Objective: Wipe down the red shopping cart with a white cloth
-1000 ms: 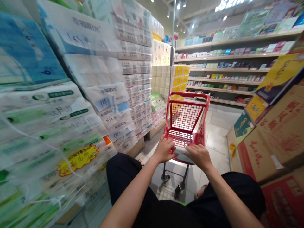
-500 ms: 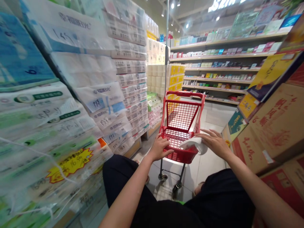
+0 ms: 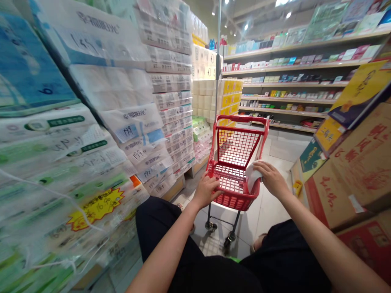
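A small red shopping cart stands on the floor between my knees, its plastic basket of open grid facing me. My left hand is closed on the near left rim of the basket. On the right rim lies a white cloth, partly hanging inside the basket. My right hand presses this cloth against the rim, with the fingers curled over it. The fingertips are partly hidden by the cloth and the rim.
Tall stacks of wrapped tissue packs rise close on the left. Cardboard boxes are piled on the right. Behind the cart, long shelves hold many small packages. A metal pole stands before them.
My right hand has closed on the cloth and moved it along the right rim, away from me. The cloth was spread over the near right corner before. My left hand stays on the rim.
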The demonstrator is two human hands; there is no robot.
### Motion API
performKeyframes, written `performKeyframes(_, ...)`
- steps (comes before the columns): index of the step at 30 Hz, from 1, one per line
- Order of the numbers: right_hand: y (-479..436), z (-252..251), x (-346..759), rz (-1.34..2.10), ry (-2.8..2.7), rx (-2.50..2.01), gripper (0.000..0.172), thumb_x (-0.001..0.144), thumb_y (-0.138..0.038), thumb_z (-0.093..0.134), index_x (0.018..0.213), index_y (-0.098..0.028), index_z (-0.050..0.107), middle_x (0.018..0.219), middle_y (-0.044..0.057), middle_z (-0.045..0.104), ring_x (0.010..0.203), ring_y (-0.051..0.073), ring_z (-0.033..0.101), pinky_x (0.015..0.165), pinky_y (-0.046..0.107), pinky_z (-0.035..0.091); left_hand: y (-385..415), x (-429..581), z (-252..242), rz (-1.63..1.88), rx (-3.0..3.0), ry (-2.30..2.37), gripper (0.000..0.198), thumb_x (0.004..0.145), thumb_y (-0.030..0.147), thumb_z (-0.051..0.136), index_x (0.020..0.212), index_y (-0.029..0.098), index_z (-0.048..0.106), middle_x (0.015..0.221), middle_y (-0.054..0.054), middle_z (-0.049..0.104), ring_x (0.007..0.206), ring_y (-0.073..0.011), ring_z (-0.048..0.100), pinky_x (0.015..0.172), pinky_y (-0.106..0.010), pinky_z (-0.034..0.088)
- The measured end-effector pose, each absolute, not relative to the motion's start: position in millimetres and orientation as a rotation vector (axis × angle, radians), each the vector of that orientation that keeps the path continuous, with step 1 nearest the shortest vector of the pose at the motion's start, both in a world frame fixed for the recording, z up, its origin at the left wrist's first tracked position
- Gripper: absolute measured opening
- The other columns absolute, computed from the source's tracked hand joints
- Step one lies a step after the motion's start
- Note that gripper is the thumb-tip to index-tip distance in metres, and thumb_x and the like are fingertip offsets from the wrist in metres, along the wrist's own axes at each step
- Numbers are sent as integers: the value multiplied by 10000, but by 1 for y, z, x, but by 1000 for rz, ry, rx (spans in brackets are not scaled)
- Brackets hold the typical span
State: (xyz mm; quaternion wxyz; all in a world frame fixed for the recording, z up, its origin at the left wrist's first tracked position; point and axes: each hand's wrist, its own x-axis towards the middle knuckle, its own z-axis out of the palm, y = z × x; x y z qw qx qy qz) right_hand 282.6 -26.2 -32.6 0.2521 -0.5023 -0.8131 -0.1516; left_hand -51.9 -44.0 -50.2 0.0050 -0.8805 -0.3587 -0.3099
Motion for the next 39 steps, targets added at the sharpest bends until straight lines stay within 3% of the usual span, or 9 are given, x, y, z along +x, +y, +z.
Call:
performKeyframes(6,-92,-57,253,-526,-2151,-1440,455,881,-153,406,1294,-282,546,1373,11,530,1302,253,399,1069,467,372,-44,-47,-51,-977,-2738,-1130,155,854,386,614,842,234,590,881,-1,597,863,-190,528,1117,-468,259)
performKeyframes(11,-137,-58,224,-515,-2104,-1527,483,904,-236,437,1384,-285,466,1311,67,538,1186,266,481,1047,433,409,-46,-38,-52,-970,-2709,-1139,170,854,392,616,833,229,576,869,1,586,859,-188,522,1112,-467,264)
performKeyframes(16,-152,-54,199,-439,-2095,-1649,512,942,-236,353,1452,-277,353,1206,115,556,990,217,591,710,295,547,-50,-26,-50,-997,-2725,-1140,177,848,391,606,818,223,557,839,-8,571,853,-203,510,1109,-489,254)
performKeyframes(18,-147,-51,189,-451,-2109,-1692,505,938,-205,345,1434,-290,372,1148,113,578,903,204,608,573,259,512,-53,-23,-49,-1011,-2747,-1135,151,839,372,594,853,226,557,856,-16,573,874,-217,517,1110,-512,238)
performKeyframes(21,-132,-45,166,-455,-2180,-1714,466,927,-193,375,1377,-294,434,1115,109,586,819,194,608,484,241,442,-56,-19,-51,-1045,-2767,-1144,197,831,341,555,989,225,534,912,-21,574,931,-229,528,1119,-523,216)
performKeyframes(27,-112,-38,122,-184,-2165,-1609,459,904,-221,437,1363,-219,435,1114,116,583,858,197,612,580,254,471,-54,-20,-56,-1129,-2737,-1158,300,928,315,382,1196,198,445,1162,-73,539,1128,-216,492,1145,-469,206)
performKeyframes(32,-112,-21,155,262,-2009,-1330,511,893,-194,382,1399,-266,363,1132,44,647,857,162,641,764,293,511,-55,-24,-48,-1067,-2778,-1164,425,897,503,494,1227,235,499,1183,-64,553,1126,-232,500,1142,-498,192)
performKeyframes(36,-100,-10,189,108,-1762,-1476,371,942,-252,334,1287,-264,468,1073,23,680,882,168,644,783,293,481,-59,-20,-47,-1031,-2807,-1181,311,908,431,502,1157,270,595,1079,-36,600,1063,-219,528,1143,-520,170)
performKeyframes(39,-92,-17,195,-62,-1800,-1625,356,976,-354,300,1249,-254,504,1063,38,688,857,187,651,692,282,445,-62,-18,-45,-1045,-2799,-1172,242,887,316,522,1098,272,634,1163,-34,571,1141,-219,493,1161,-509,149)
